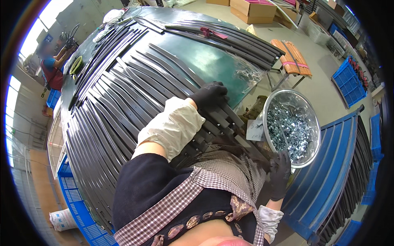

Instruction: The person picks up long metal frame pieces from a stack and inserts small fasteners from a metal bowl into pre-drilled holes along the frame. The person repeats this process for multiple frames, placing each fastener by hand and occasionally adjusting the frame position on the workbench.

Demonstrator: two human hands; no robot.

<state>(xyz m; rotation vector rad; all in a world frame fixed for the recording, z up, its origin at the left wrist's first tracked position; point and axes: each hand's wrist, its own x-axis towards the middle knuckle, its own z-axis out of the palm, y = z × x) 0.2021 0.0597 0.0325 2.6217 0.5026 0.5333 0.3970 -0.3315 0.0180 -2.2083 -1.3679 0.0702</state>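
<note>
My left hand [210,94], in a black glove with a pale sleeve cover behind it, lies over the ends of the long black strips [152,88] on the table. Its fingers are curled around one strip, though their undersides are hidden. At the near lower rim of a clear round tub [269,135], my right hand [280,174], also black-gloved, has its fingers stretched out and slightly apart. Nothing shows in it. Small shiny metal clips [289,131] fill the tub. Some strip ends near my apron carry small bright fittings [218,126].
The green table [205,53] carries more black strips at its far side. An orange slatted stool [291,59] stands beyond the tub. Right of it are a blue ribbed panel [328,164] and a blue crate [349,80]. Another person [52,69] works at the far left.
</note>
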